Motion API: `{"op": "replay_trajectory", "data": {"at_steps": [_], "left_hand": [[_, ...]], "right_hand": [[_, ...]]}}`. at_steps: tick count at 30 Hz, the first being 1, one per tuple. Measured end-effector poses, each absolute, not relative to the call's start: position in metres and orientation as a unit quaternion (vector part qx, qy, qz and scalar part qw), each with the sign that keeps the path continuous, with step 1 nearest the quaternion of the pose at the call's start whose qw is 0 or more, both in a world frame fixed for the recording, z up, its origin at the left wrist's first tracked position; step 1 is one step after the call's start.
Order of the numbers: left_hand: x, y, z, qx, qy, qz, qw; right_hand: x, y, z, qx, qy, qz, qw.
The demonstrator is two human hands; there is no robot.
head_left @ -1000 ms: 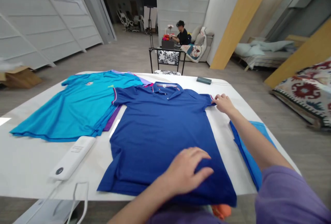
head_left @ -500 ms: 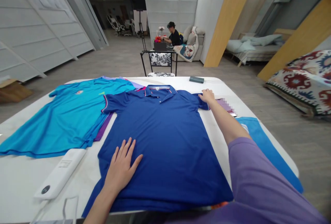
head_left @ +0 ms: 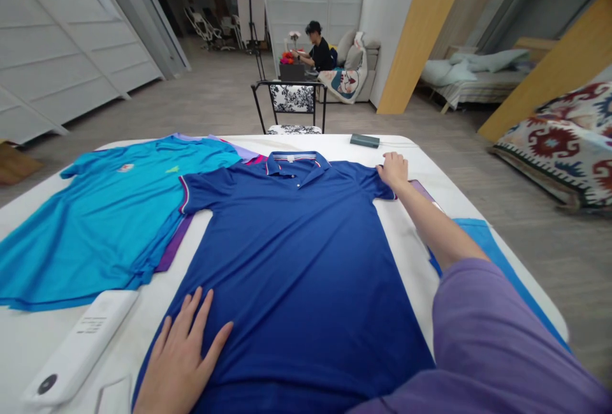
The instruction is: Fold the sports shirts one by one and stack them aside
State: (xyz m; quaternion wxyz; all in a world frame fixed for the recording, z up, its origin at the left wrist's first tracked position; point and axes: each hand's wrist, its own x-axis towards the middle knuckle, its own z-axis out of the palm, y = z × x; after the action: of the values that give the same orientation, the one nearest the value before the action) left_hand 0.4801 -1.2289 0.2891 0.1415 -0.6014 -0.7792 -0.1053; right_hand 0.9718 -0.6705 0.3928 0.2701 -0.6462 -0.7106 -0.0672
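Observation:
A dark blue polo shirt (head_left: pixel 287 261) lies spread face up, its collar toward the far side and its sleeves out to both sides. My left hand (head_left: pixel 179 353) rests flat on the lower left of the shirt, fingers spread. At the far right, my right hand (head_left: pixel 394 170) is at the right sleeve, its fingers curled and closed on the sleeve's upper edge; the fingertips are partly hidden. Left of the polo lies a turquoise shirt (head_left: pixel 109 216), with purple fabric (head_left: pixel 174 245) showing beneath it.
On the white table (head_left: pixel 401 235) are a long white device (head_left: pixel 79 347) at left and a dark small box (head_left: pixel 364 140) at the far edge. A phone (head_left: pixel 423 191) and blue cloth (head_left: pixel 482 242) lie at right. Beyond stand a chair (head_left: pixel 292 98) and a seated person (head_left: pixel 319 50).
My left hand has slid down and left across the polo shirt, toward its hem. My right hand stays at the sleeve, its fingers more curled. The view has shifted slightly.

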Motion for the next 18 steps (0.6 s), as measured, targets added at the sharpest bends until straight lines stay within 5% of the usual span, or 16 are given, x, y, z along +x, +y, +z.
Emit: {"op": "replay_trajectory", "data": {"at_steps": [11,18], "left_hand": [[0.475,-1.267,0.296,-0.649,-0.740,-0.160,0.075],[0.471,-1.285,0.285,-0.670,-0.721,-0.159,0.075]], "right_hand": [[0.967,-1.068,0.305,-0.383,-0.891,0.111,0.217],[1.018,-1.121,0.275,-0.377,-0.901,0.128,0.171]]}}
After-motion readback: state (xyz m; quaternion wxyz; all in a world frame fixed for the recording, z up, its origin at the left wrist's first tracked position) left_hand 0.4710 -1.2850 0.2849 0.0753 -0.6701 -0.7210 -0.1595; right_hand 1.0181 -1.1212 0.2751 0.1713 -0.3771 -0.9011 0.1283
